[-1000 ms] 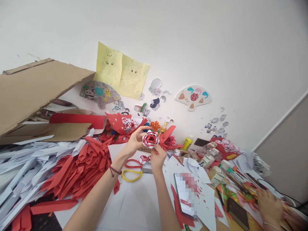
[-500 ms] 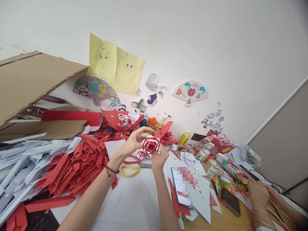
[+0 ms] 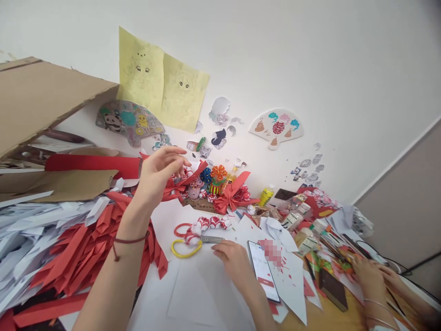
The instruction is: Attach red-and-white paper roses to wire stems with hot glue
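Observation:
My left hand (image 3: 156, 174) is raised above the pile of folded red paper strips (image 3: 82, 248), fingers loosely stretched toward the red paper flowers (image 3: 182, 184) at the wall; nothing shows in it. My right hand (image 3: 234, 259) lies flat and open on the white sheet (image 3: 193, 294), between the scissors (image 3: 188, 243) with red and yellow handles and a phone (image 3: 263, 271). A short row of red-and-white folded pieces (image 3: 212, 223) sits just beyond the scissors. The red-and-white paper rose is in neither hand, and I cannot make out where it lies.
A cardboard box flap (image 3: 41, 101) overhangs the left. White paper strips (image 3: 24, 230) heap at the left edge. A red bow (image 3: 234, 195), a yellow bottle (image 3: 266, 195) and small jars stand at the back. Another person's hands (image 3: 370, 276) work at the right among cluttered supplies.
Both hands held a red-and-white paper rose; now it is out of them. My left hand rose up and left, my right hand dropped flat onto the table.

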